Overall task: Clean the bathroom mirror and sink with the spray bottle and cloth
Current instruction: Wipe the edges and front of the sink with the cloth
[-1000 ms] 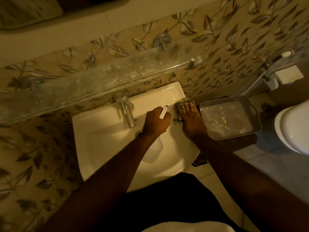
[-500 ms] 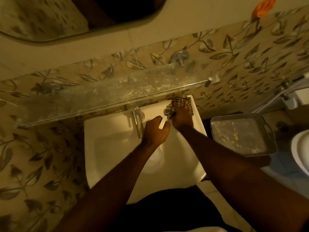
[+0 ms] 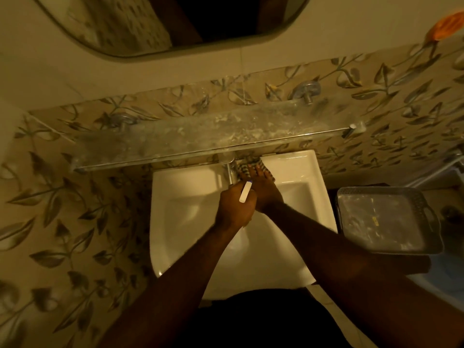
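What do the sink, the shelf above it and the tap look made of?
Sink: glossy white ceramic, likely, from its smooth sheen. Shelf: clear glass, since wall pattern shows through, spotted with whitish residue. Tap: shiny grey metal, probably chrome-plated.

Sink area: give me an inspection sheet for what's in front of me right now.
Surface: white sink, tap at its back edge.
Job's things: striped cloth on the sink's back ledge beside the tap; spray bottle; mirror above.
Clutter: stained grey basket right of the sink.
Hands: left hand grips the spray bottle; right hand presses the cloth with straight fingers.
Cables: nothing seen.
Surroundings: glass shelf with white residue; leaf-patterned wall tiles.
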